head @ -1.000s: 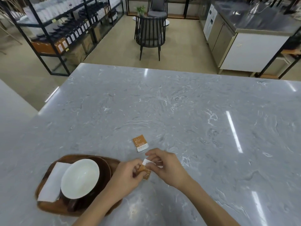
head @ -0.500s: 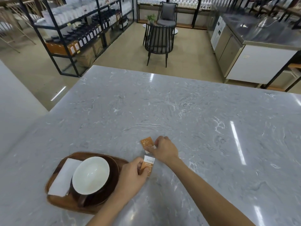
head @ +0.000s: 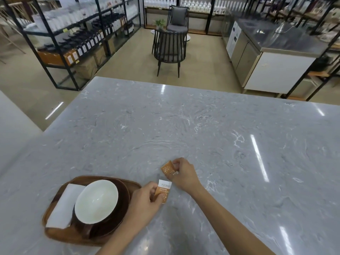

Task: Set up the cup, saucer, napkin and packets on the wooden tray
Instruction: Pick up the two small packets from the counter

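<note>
A wooden tray (head: 55,234) lies at the near left of the marble table. On it a dark saucer (head: 122,205) carries a cup (head: 96,201) with a white inside. A folded white napkin (head: 62,205) rests on the tray left of the cup. My left hand (head: 143,203) is just right of the tray, pinching an orange-and-white packet (head: 162,191). A little farther back, my right hand (head: 183,173) has its fingers on a second orange packet (head: 168,169) whose edge is lifted off the table.
The grey marble table (head: 202,135) stretches far ahead and to the right. Beyond its far edge stand a dark chair (head: 170,50), black shelving with bottles (head: 79,39) on the left and a steel counter (head: 276,57) on the right.
The first packet passed into my left hand alone. My right hand reached back to the second packet on the table and took hold of it. The view tilted up.
</note>
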The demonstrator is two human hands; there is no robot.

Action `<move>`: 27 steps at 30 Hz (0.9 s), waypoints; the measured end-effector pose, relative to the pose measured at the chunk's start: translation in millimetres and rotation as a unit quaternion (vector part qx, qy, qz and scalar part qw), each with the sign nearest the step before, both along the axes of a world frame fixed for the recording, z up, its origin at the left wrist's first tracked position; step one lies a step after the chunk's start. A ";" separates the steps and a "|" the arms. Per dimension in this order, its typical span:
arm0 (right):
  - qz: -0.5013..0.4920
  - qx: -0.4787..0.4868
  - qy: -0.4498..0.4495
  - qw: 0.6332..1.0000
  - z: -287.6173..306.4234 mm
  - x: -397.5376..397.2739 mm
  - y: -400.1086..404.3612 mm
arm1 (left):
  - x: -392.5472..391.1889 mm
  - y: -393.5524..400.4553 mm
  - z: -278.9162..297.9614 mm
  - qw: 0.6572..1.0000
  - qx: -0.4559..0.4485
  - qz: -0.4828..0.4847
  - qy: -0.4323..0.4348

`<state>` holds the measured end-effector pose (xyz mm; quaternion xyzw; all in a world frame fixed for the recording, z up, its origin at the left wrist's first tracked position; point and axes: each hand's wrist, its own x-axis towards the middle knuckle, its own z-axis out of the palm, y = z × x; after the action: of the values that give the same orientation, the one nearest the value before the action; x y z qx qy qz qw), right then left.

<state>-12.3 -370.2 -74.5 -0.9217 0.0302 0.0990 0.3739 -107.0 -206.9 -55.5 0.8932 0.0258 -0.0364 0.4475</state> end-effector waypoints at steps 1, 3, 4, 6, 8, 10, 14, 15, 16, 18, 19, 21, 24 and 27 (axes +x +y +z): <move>0.005 -0.009 -0.005 1.000 0.7 -1.2 -0.9 | 0.0 0.1 0.1 1.000 -0.002 -0.001 0.000; 0.017 -0.014 -0.014 1.000 2.0 -4.3 -3.7 | -0.2 0.6 0.5 1.000 -0.007 -0.002 0.003; 0.022 -0.008 -0.016 1.000 2.7 -6.2 -6.0 | -0.3 1.0 1.1 1.000 -0.009 -0.003 0.006; 0.030 0.004 -0.026 0.999 3.7 -10.5 -12.1 | -0.3 1.8 1.9 1.000 -0.013 -0.005 0.007; 0.045 0.001 -0.044 0.998 5.2 -14.8 -18.3 | -0.3 2.1 3.2 1.000 -0.019 -0.003 0.005; 0.047 0.014 -0.059 0.997 8.7 -20.4 -24.1 | -0.2 2.5 5.1 0.999 -0.033 0.005 0.000; 0.022 0.074 -0.092 0.993 14.5 -41.2 -34.4 | 0.8 5.0 8.4 0.998 -0.058 0.019 -0.014; 0.011 0.093 -0.096 0.991 16.1 -47.6 -37.4 | 0.7 5.9 9.2 0.998 -0.065 0.022 -0.016; 0.001 0.120 -0.096 0.988 18.3 -53.9 -39.9 | 0.5 6.8 10.0 0.997 -0.073 0.024 -0.017; -0.020 0.207 -0.076 0.975 24.4 -65.8 -43.3 | -0.4 7.9 11.3 0.996 -0.084 0.021 -0.016; -0.029 0.246 -0.064 0.967 27.6 -71.0 -44.1 | -1.3 8.1 11.8 0.996 -0.086 0.019 -0.015; -0.038 0.287 -0.048 0.956 32.4 -78.8 -43.9 | -3.1 8.3 12.6 0.996 -0.084 0.021 -0.013; -0.018 0.292 -0.038 0.955 36.4 -87.4 -40.1 | -6.4 8.3 13.9 0.996 -0.080 0.029 -0.006; -0.024 0.298 -0.035 0.954 36.6 -94.0 -38.2 | -11.9 8.7 16.4 0.994 -0.102 0.038 0.007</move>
<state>-106.3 -408.4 -37.9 -0.7706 0.0081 0.0625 0.6342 -118.9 -198.2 -39.1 0.8409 0.0586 -0.0281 0.5372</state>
